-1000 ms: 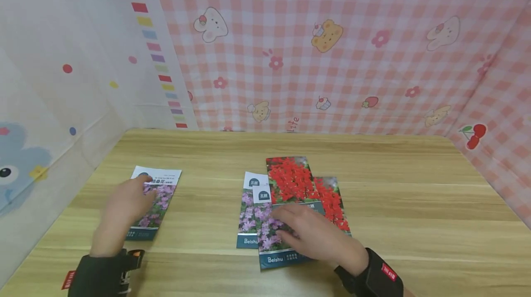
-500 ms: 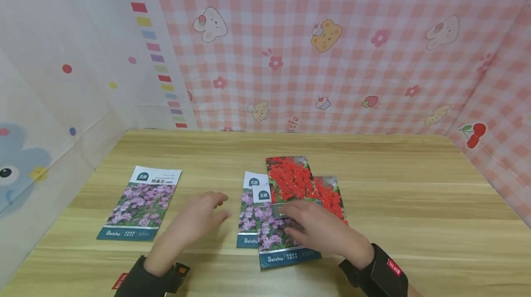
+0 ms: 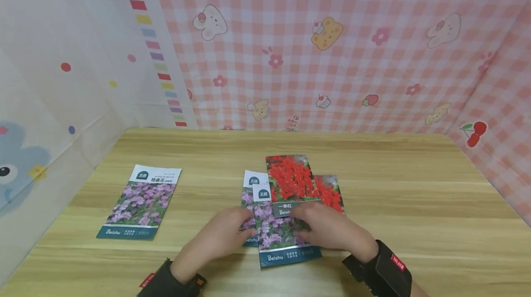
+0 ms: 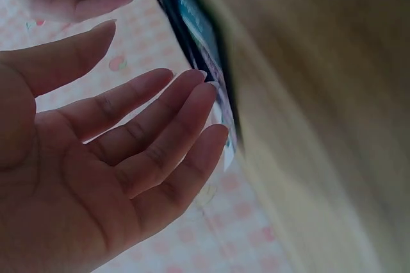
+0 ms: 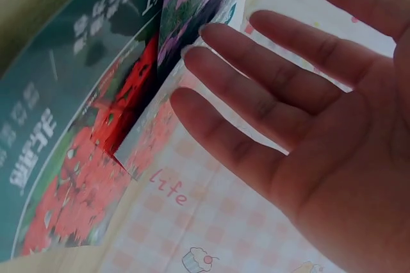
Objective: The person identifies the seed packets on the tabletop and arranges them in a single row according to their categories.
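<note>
Purple packets (image 3: 274, 228), seven to nine o'clock of overlap | red packets (image 3: 290, 179), twelve to two | left hand (image 3: 226, 231), eight; right hand (image 3: 329, 227), four: loosely extended, no visible grip | probable hazard: slippage of topmost red, from uneven pushing

The wood-grain table (image 3: 415, 186) bears one purple-flowered packet (image 3: 138, 204); well apart lie overlapping flower packets (image 3: 290, 179).

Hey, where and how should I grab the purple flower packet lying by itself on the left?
Probably pinch the purple packet midway along its long right edge, coming from the right with the left hand. It looks thin and lies flat on the table, nothing covers it, and that edge faces this hand.
</note>
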Motion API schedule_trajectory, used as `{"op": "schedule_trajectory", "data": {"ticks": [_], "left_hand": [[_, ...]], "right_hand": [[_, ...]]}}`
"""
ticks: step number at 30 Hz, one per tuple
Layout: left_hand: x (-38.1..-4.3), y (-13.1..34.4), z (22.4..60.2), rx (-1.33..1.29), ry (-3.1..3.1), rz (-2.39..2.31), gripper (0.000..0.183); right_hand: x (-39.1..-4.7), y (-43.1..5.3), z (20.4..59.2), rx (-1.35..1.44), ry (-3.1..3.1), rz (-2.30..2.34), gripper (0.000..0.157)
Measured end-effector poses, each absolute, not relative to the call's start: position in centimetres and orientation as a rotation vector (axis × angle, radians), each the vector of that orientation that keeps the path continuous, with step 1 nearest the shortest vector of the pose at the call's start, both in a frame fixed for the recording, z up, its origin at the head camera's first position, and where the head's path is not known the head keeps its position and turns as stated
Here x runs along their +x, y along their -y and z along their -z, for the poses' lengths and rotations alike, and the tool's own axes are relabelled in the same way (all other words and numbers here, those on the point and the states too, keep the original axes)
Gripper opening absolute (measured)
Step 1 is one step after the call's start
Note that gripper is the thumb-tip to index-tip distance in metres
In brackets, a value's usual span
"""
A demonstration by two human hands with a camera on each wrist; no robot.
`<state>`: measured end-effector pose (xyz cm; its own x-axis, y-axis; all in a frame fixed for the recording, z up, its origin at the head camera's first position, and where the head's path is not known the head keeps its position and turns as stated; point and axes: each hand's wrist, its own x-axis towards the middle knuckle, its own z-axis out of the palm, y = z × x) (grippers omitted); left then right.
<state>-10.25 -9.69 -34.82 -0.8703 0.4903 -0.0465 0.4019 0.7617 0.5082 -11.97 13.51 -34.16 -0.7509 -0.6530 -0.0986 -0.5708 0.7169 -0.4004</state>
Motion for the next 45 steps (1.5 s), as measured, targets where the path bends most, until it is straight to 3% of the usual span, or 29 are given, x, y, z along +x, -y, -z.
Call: {"op": "schedule_trajectory", "data": {"ticks": [18, 23, 30, 34, 45], "left_hand": [[-10.3, 8.3, 35.1, 0.794, -2.774, -0.704, 0.029], [-10.7, 7.8, 35.0, 0.711, -2.786, -0.731, 0.016], [-11.1, 7.1, 34.6, 0.502, -2.805, -0.908, 0.025], [-11.3, 6.7, 34.5, 0.445, -2.845, -0.917, 0.016], [-11.9, 6.2, 34.6, 0.312, -2.799, -0.993, 0.020]], "right_hand": [[-11.9, -13.6, 34.7, -0.998, -2.645, 0.464, 0.030], [-11.9, -13.6, 34.7, -0.996, -2.643, 0.463, 0.030], [-11.9, -13.7, 34.7, -1.028, -2.643, 0.479, 0.029], [-11.9, -13.7, 34.7, -1.046, -2.643, 0.482, 0.030], [-11.9, -13.9, 34.6, -1.075, -2.632, 0.494, 0.031]]}}
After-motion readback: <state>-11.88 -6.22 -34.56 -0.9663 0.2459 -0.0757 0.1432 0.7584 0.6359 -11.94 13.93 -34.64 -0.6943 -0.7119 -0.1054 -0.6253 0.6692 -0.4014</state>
